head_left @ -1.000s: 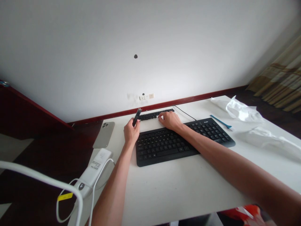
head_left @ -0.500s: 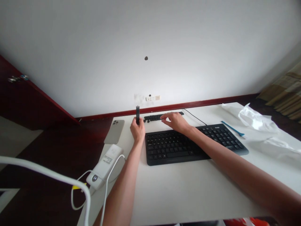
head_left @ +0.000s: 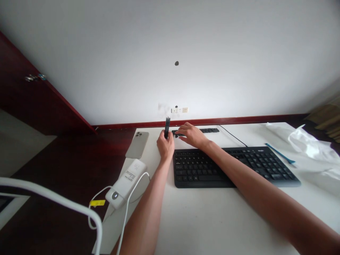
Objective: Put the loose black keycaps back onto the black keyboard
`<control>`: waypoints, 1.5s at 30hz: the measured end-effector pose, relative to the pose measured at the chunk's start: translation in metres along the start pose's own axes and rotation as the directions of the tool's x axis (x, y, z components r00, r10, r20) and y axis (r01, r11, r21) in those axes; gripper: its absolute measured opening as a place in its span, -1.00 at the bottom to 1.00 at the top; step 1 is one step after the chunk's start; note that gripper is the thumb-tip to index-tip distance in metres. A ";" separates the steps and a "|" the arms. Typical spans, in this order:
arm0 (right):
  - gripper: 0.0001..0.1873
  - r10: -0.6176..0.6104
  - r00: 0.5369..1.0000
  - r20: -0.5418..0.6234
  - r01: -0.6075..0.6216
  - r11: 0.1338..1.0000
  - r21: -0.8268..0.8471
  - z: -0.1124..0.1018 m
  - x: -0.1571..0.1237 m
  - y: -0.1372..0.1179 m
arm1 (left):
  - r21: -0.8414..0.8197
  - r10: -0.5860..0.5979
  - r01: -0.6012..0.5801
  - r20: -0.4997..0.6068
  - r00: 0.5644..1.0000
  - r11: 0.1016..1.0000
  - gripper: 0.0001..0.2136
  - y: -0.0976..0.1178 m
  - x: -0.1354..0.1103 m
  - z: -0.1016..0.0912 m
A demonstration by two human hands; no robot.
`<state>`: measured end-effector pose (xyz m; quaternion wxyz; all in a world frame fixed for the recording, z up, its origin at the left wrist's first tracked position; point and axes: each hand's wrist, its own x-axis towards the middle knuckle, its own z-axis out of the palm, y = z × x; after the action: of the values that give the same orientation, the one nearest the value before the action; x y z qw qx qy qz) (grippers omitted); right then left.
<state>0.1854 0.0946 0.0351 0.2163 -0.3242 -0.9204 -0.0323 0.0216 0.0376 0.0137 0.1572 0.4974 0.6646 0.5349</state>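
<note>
My left hand (head_left: 166, 145) is closed around a dark, narrow strip (head_left: 167, 126), which stands upright above its fingers. Just to its right, my right hand (head_left: 192, 134) reaches over a row of small black keycaps (head_left: 211, 130) at the back of the table. Its fingers are bent and the thumb is apart from them. A loose black piece (head_left: 176, 136) lies by those fingertips; I cannot tell whether they touch it. In front lies a black keyboard (head_left: 207, 181), partly covered by my right forearm.
A phone (head_left: 137, 145) and a white power bank (head_left: 127, 182) with a white cable lie at the left edge of the white table (head_left: 202, 219). A blue pry tool (head_left: 280, 153) and crumpled white plastic (head_left: 308, 140) are on the right. A wall stands behind.
My right hand has moved left along the keycap row, nearer to my left hand. My left hand still grips the upright strip. The whole view has shifted a little.
</note>
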 end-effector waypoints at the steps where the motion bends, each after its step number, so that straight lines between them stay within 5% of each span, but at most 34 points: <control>1: -0.68 0.002 1.000 0.002 -0.002 1.000 0.002 0.002 -0.001 0.001 | -0.001 -0.001 0.001 0.002 1.000 1.000 -0.81 0.000 0.000 0.000; 45: -0.83 0.117 0.993 0.013 -0.117 0.993 -0.022 0.011 0.002 -0.004 | 0.027 0.000 -0.001 0.035 0.999 1.000 -0.79 0.000 0.000 0.000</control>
<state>0.1774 0.0946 0.0263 0.2077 -0.3799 -0.9010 -0.0270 0.0220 0.0377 0.0138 0.1620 0.5091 0.6686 0.5173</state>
